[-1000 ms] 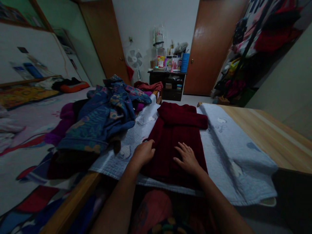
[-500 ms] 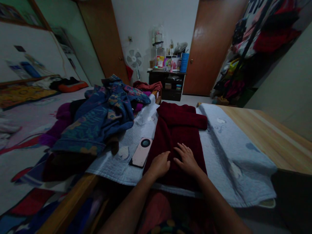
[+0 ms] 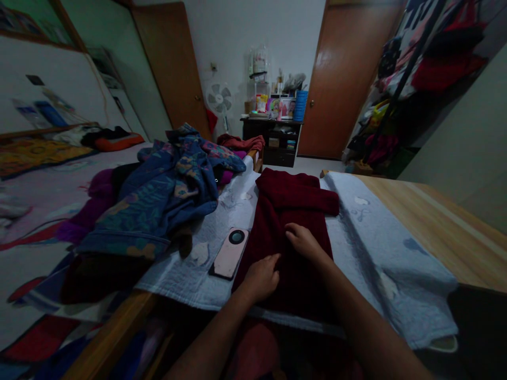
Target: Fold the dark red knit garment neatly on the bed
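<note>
A dark red sweater (image 3: 293, 285) lies folded lengthwise on a pale blue cloth in front of me, one sleeve laid across its upper part. My left hand (image 3: 262, 277) rests on the sweater's lower left half, fingers stretched forward and thumb apart. Farther up, my right hand (image 3: 304, 241) is closed at the middle of the sweater, its curled fingertips against the fabric. Just left of the sweater lies a pink phone (image 3: 227, 258) with a round black camera ring. How much fabric the right fingers pinch is hidden.
A heap of clothes with a blue floral denim garment (image 3: 158, 206) lies to the left. The pale blue cloth (image 3: 356, 237) drapes over a wooden board (image 3: 443, 227) at right. Behind stand a black cabinet (image 3: 273, 142) and a white fan (image 3: 219, 99).
My right hand has moved up the sweater, and its spread fingers have curled closed. The left hand has stayed at nearly the same place on the sweater. The view has shifted slightly.
</note>
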The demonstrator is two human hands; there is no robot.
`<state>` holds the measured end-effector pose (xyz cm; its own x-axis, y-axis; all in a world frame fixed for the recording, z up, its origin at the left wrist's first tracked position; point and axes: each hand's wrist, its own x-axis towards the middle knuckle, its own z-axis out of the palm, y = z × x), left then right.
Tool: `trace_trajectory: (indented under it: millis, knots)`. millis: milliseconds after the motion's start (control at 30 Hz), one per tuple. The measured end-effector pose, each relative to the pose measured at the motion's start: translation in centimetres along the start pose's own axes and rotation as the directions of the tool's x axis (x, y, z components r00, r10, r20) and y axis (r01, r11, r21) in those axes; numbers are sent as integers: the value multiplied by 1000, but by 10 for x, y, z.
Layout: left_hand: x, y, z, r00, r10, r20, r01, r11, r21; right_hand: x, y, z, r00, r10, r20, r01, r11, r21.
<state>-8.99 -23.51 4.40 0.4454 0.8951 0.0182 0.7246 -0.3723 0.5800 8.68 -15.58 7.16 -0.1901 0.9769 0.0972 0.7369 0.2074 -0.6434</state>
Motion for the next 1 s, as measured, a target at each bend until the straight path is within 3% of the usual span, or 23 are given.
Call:
trace_trajectory:
  millis: [233, 433, 600, 767, 867, 1000]
  knots:
    - [-1, -2, -2, 1000, 8, 24, -7, 1000, -7, 97, -7, 29, 975, 217, -47, -216, 976, 25]
    - [-4, -5, -11, 999, 6, 46, -2, 995, -95, 138, -4, 51, 941, 331, -73, -325, 942, 80]
    - [-5, -1, -23, 999, 38, 11, -36, 988, -149, 138, -8, 37, 941, 265, -211, -249, 963, 99]
    - [-3, 4, -19, 995, 65, 70, -57, 992, -113, 111, -3, 28, 894, 214, -395, -238, 971, -12]
    - [-3, 2, -15, 989, 63, 132, -49, 993, -107, 97, 7, 33, 884, 208, -420, -295, 943, -155]
    - [-5, 1, -24, 979, 72, 189, -47, 990, -135, 92, 13, 35, 879, 217, -424, -312, 936, -166]
